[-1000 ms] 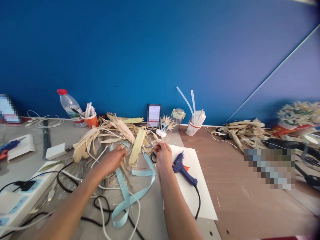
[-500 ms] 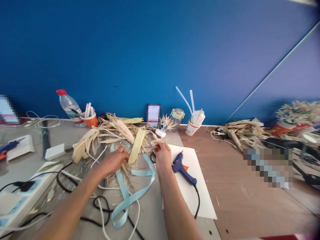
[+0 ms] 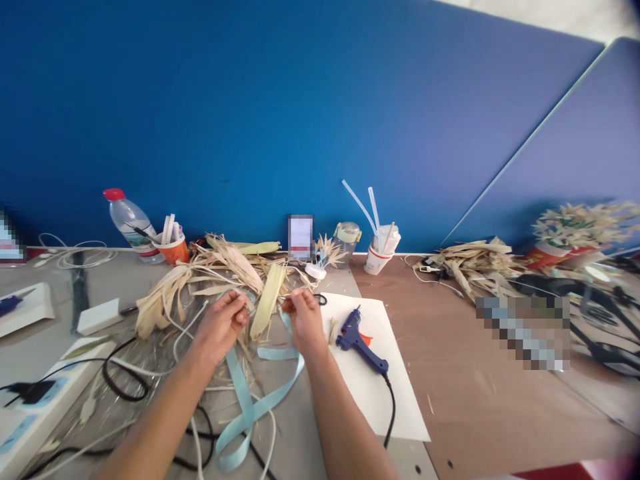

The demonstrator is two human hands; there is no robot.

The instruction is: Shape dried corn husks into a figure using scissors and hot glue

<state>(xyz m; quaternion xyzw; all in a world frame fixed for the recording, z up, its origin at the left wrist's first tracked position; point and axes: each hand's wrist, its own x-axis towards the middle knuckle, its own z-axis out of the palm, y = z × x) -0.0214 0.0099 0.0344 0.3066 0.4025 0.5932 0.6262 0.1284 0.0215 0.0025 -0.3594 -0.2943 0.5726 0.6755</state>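
Note:
My left hand and my right hand are both raised a little over a heap of dry corn husks. Each hand pinches an end of a thin pale strip that runs between them. A broad yellowish husk leaf lies just under that strip. A light blue ribbon loops on the grey table below my wrists. Black scissors lie beside my right hand. A blue glue gun rests on a white sheet to the right.
At the back stand a red-capped water bottle, an orange cup, a jar and a white cup of glue sticks. Black and white cables and a power strip lie left. More husks pile at right.
My right hand moved left, away from the scissors. My left hand lifted off the husks. Both now hold a thin strip between them. The view shifted slightly.

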